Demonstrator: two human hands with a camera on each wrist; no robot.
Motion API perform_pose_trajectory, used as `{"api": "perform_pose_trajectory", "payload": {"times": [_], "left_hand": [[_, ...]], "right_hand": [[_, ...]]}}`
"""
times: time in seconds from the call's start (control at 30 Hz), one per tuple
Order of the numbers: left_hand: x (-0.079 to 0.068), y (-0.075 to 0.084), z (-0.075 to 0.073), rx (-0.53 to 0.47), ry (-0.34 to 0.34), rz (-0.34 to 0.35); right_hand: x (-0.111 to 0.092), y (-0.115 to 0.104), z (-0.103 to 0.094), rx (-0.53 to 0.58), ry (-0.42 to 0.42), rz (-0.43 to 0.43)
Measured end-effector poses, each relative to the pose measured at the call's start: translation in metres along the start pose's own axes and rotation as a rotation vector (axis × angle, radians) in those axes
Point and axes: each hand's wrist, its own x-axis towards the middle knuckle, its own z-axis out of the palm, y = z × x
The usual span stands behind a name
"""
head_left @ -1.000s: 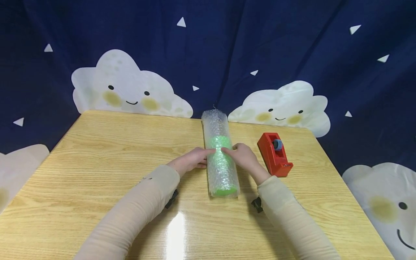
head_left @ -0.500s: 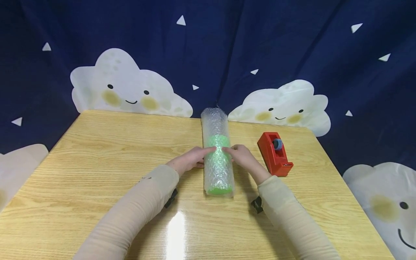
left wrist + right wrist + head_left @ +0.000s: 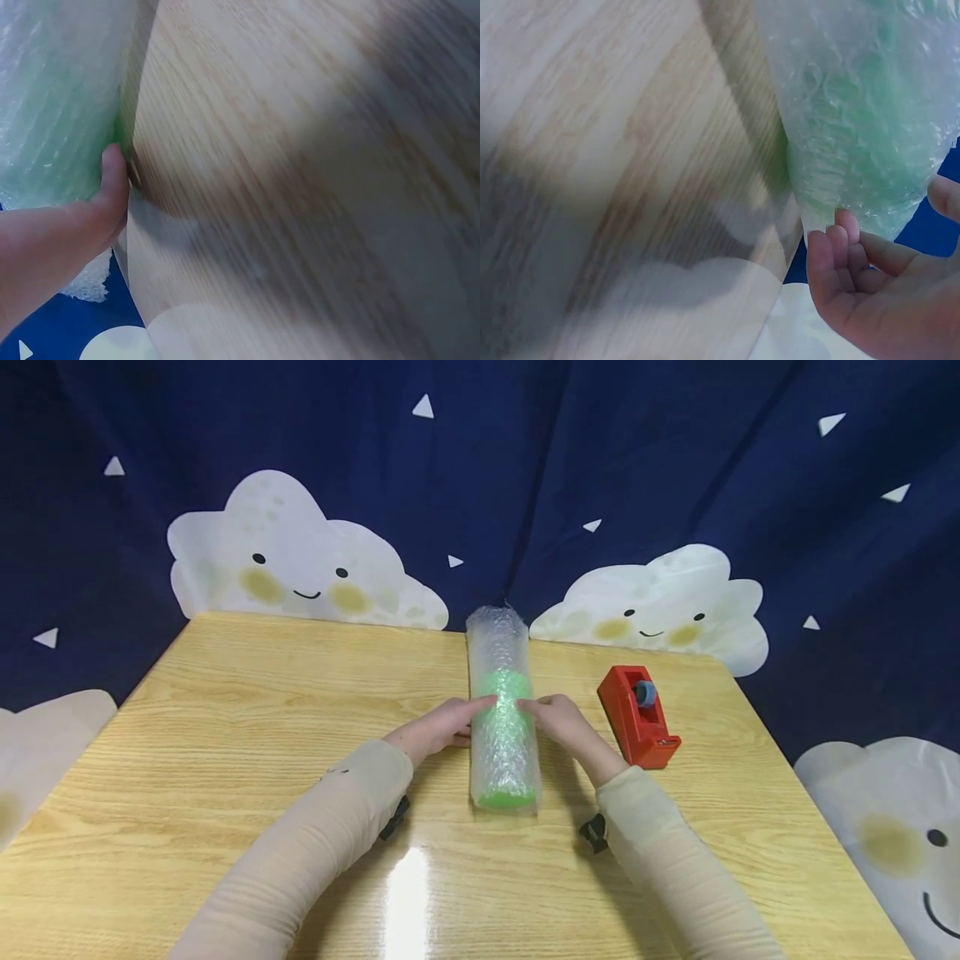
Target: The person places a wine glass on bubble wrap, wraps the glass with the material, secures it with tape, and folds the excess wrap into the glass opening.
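A green cylinder wrapped in bubble wrap [image 3: 504, 760] lies lengthwise on the table, its near end showing a bright green disc. My left hand [image 3: 450, 720] holds it from the left, thumb on top and the other fingers down along its side. From the right, my right hand [image 3: 557, 717] grips it the same way, thumb tip close to the left one. In the right wrist view, the curled fingertips [image 3: 842, 225] sit right at the bubble wrap's lower side. A finger of the left hand [image 3: 90, 214] lies against the wrap in the left wrist view.
A red tape dispenser [image 3: 637, 727] with a blue roll of tape [image 3: 644, 694] stands to the right of the right hand. The wooden table [image 3: 300, 693] ends at a dark blue curtain [image 3: 510, 460] printed with smiling clouds. The wrap's far end reaches the table's back edge.
The near end of the wrapped cylinder has swung slightly left, so it lies straighter. Both hands have kept their hold on its sides; the dispenser has stayed put.
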Motion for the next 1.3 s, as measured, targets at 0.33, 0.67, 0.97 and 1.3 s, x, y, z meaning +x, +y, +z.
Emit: {"api": "perform_pose_trajectory", "payload": {"times": [0.33, 0.67, 0.97, 1.3], "left_hand": [[0.0, -0.001, -0.001, -0.027, 0.004, -0.004], [0.001, -0.001, 0.0, -0.038, 0.022, -0.03], [0.001, -0.001, -0.002, -0.002, 0.027, -0.009], [0.0, -0.001, -0.001, 0.006, 0.068, 0.008]], "right_hand": [[-0.001, 0.0, 0.002, -0.009, 0.021, -0.059], [-0.006, -0.003, 0.001, -0.154, 0.072, -0.095], [-0.008, -0.003, 0.004, -0.242, 0.046, -0.093], [-0.01, -0.005, 0.002, -0.256, 0.038, -0.115]]}}
